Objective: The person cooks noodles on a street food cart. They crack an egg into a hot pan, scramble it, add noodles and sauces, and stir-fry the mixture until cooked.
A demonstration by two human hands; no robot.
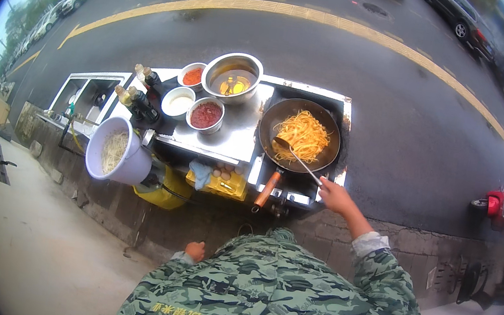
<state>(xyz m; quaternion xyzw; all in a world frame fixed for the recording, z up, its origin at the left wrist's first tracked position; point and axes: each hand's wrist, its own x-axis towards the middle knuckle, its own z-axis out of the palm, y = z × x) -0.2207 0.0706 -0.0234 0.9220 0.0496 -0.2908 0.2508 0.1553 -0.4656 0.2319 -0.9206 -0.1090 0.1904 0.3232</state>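
Note:
My right hand point(337, 197) grips the thin metal handle of a ladle point(302, 162). The ladle's dark bowl rests against the left side of a heap of yellow-orange noodles point(304, 133). These noodles lie in a dark wok point(270, 122) on the stove at the cart's right end. The wok's wooden handle point(268, 190) points towards me, untouched. Low beside my jacket, well away from the cart, my left hand point(195, 250) is curled into a loose fist with nothing visible in it.
A steel bowl point(253, 91) holds yellow liquid beside small bowls of red seasoning point(193, 76), white powder point(178, 102) and dark red paste point(206, 116). Several bottles point(143, 106) stand left. A bucket point(136, 160) of pale strands sits front left; eggs point(226, 174) lie below the worktop.

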